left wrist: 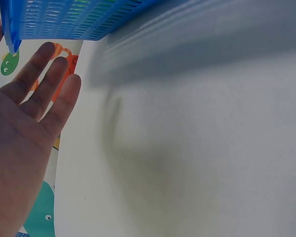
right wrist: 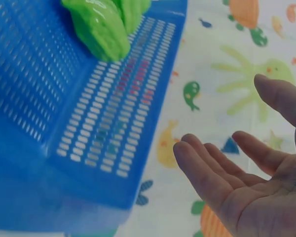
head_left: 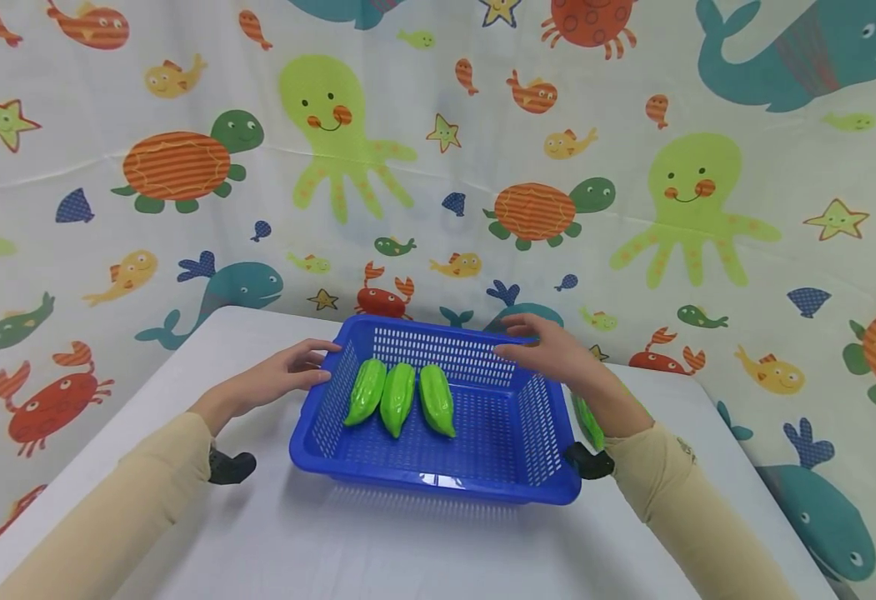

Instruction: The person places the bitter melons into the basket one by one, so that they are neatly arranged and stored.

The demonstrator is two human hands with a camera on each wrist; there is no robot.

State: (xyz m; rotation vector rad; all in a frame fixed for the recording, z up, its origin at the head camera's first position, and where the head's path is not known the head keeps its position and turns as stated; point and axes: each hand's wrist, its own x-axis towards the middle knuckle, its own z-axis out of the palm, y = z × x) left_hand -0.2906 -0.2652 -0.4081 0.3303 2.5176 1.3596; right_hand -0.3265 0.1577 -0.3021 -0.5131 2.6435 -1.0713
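On the white bench [head_left: 407, 554], a big blue basket [head_left: 486, 425] with lots of little holes in its sides and bottom. Inside, in the left half, three shiny green veggies [head_left: 397, 398] in a row, pointy ends toward the near side. Left and middle ones close together, third one just beside them. Outside, to the right of the basket, one more green veggie [head_left: 588, 422], partly hidden behind the right arm. Left hand [head_left: 280, 377] at the left rim, fingers spread wide. No telling whether touching the rim or just beside it. Right hand [head_left: 550, 346] up by the far right corner, wide too, thumb well away from the fingers, holding nothing, apart from the basket. On both arms, cream sleeves [head_left: 107, 500], with a black bit [head_left: 231, 468] at each wrist. Behind, a white cloth [head_left: 422, 92] with turtles, crabs, fish, whales and octopuses.
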